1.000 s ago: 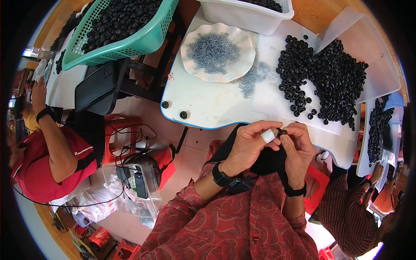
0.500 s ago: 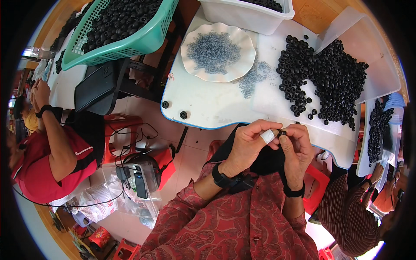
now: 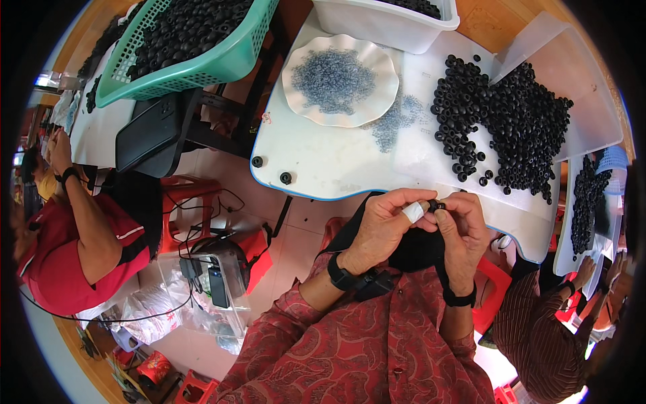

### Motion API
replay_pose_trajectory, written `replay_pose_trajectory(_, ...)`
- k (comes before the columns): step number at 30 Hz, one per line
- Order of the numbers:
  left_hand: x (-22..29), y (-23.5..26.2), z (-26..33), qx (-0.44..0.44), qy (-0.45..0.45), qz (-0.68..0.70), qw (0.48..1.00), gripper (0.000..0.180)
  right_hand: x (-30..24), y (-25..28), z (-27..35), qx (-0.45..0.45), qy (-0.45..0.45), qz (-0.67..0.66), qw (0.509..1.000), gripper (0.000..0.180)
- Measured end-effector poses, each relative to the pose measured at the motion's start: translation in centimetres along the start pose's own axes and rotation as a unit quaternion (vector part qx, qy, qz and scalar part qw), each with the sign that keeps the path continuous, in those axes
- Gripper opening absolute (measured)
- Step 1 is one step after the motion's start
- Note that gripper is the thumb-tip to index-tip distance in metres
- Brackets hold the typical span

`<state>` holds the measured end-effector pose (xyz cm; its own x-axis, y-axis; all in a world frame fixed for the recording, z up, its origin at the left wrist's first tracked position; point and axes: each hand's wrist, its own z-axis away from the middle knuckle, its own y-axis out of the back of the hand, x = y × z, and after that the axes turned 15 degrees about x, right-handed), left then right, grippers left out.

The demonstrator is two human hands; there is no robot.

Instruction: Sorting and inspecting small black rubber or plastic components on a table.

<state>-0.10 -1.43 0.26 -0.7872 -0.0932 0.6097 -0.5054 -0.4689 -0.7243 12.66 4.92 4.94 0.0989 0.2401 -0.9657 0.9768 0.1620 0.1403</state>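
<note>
Just off the table's front edge, my left hand (image 3: 378,230) and my right hand (image 3: 464,234) meet at the fingertips. Both pinch a small black ring-shaped part (image 3: 434,205), mostly covered by the fingers. White tape (image 3: 414,213) wraps my left thumb. Beyond my right hand spreads a heap of similar black parts (image 3: 531,128), with a few lying loose at its near side. A scalloped white plate (image 3: 301,93) farther left carries many tiny clear rings (image 3: 334,79), and more of these rings (image 3: 387,131) are scattered beside it.
Two black parts (image 3: 285,178) sit near the left edge of the white table (image 3: 330,158). A translucent bin (image 3: 582,87) leans by the heap; a white tub (image 3: 383,25) stands behind. Left are a green basket (image 3: 195,77) and a co-worker (image 3: 87,232); another person (image 3: 542,330) sits right.
My hands stay nearly in place, while the black part between my fingertips has turned slightly and shows more. The co-workers' arms at both sides have shifted a little.
</note>
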Motion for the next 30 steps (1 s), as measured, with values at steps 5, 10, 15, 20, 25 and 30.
replay_pose_trajectory(5, 0.2, -0.4, 0.1, 0.009, 0.005, -0.006, 1.000, 0.025, 0.4, 0.4, -0.2, -0.008, -0.018, -0.002, 1.000, 0.012)
replay_pose_trajectory(10, 0.4, -0.1, 0.0, 0.008, 0.011, -0.052, 0.999, 0.025, 1.0, 0.6, 0.1, -0.009, -0.043, -0.016, 0.999, 0.013)
replay_pose_trajectory(15, 0.6, -0.3, 0.1, 0.019, 0.013, -0.081, 0.996, 0.024, 1.3, 0.8, 0.3, -0.015, -0.037, -0.013, 0.999, 0.013)
replay_pose_trajectory(20, 0.7, -0.3, 0.1, 0.021, -0.003, -0.091, 0.996, 0.024, 1.3, 0.6, 0.2, -0.019, -0.032, -0.016, 0.999, 0.013)
replay_pose_trajectory(25, 0.9, -0.5, 0.2, 0.047, 0.015, -0.087, 0.995, 0.025, 1.0, 0.3, 0.2, -0.032, -0.013, 0.003, 0.999, 0.013)
replay_pose_trajectory(30, 1.1, -0.8, 0.4, 0.064, 0.019, -0.079, 0.995, 0.026, 0.8, 0.2, 0.0, -0.039, 0.031, 0.059, 0.997, 0.014)
